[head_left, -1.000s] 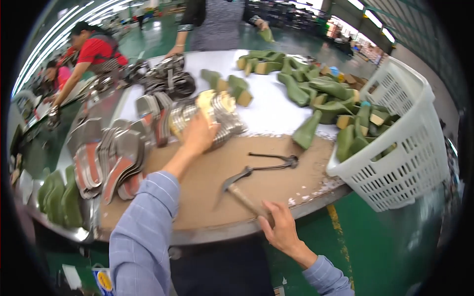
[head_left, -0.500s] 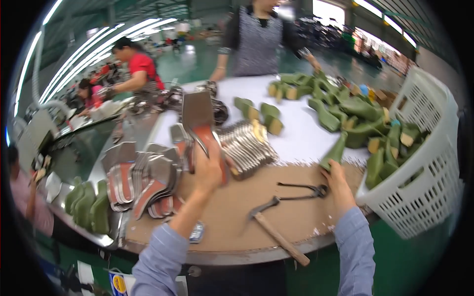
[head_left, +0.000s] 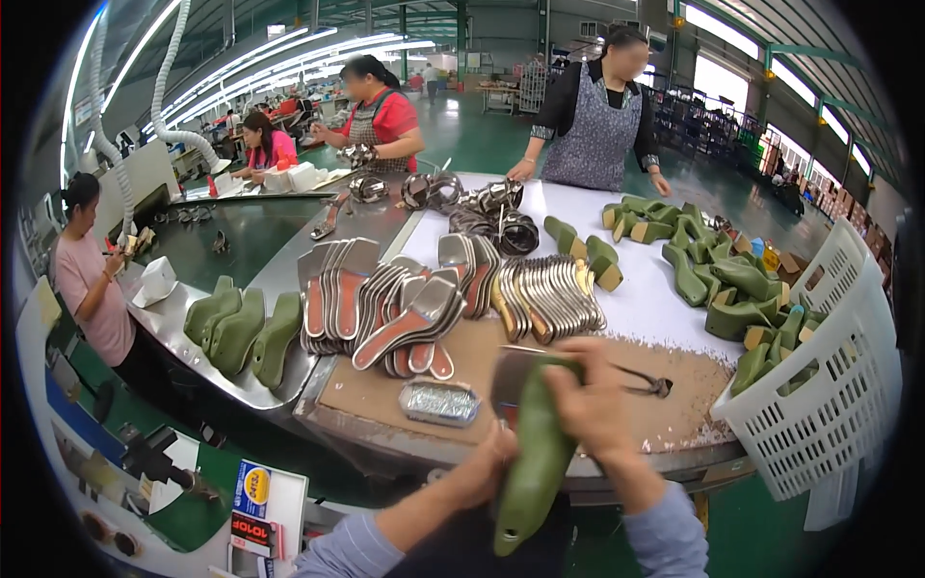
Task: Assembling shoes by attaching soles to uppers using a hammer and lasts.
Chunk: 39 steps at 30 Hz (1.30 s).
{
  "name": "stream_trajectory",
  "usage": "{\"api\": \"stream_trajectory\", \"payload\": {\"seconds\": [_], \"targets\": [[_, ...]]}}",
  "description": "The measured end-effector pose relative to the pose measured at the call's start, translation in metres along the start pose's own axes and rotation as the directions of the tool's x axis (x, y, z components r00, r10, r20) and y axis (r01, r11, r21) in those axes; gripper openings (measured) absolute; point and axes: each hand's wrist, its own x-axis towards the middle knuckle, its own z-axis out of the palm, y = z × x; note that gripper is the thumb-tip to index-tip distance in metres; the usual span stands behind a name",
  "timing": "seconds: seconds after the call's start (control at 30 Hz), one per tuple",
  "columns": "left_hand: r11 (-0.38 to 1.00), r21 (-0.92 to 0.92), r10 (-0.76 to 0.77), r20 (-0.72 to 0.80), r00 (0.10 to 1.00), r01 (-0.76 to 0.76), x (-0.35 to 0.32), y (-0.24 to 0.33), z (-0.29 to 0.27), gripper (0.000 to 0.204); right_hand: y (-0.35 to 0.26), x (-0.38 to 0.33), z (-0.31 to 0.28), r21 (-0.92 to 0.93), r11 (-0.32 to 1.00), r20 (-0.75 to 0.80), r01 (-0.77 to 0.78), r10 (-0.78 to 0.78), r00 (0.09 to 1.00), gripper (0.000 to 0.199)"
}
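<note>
In front of me, close to the table's near edge, my right hand [head_left: 595, 397] is closed round the upper part of a green shoe last [head_left: 536, 472], which hangs tilted with its narrow end down. My left hand [head_left: 484, 469] grips a brown-and-red insole [head_left: 511, 374] behind the last; most of the insole is hidden by it, and the two pieces appear to be against each other. To their left on the table are rows of stacked insoles [head_left: 409, 323], red with shiny edges. Another stack of silvery-edged insoles [head_left: 549, 299] stands beyond my hands.
Pincers [head_left: 659, 386] lie partly hidden behind my right hand. A tin of small shiny bits [head_left: 439, 402] sits near the front edge. Green lasts [head_left: 737, 279] are heaped at right beside a white basket [head_left: 819, 385]; more lasts [head_left: 279, 337] stand left. A co-worker [head_left: 597, 125] stands across the table.
Both hands have come together toward me, bringing the insole from the stacks and the last from the right-hand heap. My view has turned left; the hammer is now out of sight.
</note>
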Motion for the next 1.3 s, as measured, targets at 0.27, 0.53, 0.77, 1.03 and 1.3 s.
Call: {"api": "stream_trajectory", "payload": {"seconds": [0.27, 0.53, 0.77, 1.03, 1.3], "targets": [[0.848, -0.502, 0.173, -0.038, 0.984, -0.169, -0.06, 0.012, -0.039, 0.053, -0.007, -0.072, 0.1, 0.218, 0.976, -0.017, -0.026, 0.03, 0.999, 0.058], [0.84, 0.18, 0.542, -0.281, 0.792, -0.511, -0.052, 0.056, -0.043, 0.072, -0.013, -0.11, 0.083, 0.394, 0.875, 0.406, -0.282, 0.109, 0.907, 0.062], [0.725, 0.263, 0.668, -0.496, 0.555, -0.637, -0.053, 0.083, -0.086, 0.037, 0.033, -0.094, 0.11, 0.114, 0.977, 0.352, 0.179, -0.208, 0.912, 0.062], [0.032, 0.997, 0.708, 0.024, 0.706, -0.066, -0.073, 0.1, -0.106, 0.035, 0.031, -0.103, 0.131, -0.058, 0.95, 0.476, 0.305, -0.242, 0.845, 0.056], [-0.626, 0.78, 0.046, 0.013, 0.999, 0.019, 0.086, 0.086, -0.115, 0.025, 0.024, -0.115, 0.134, -0.121, 0.973, 0.464, 0.196, -0.119, 0.878, 0.047]]}}
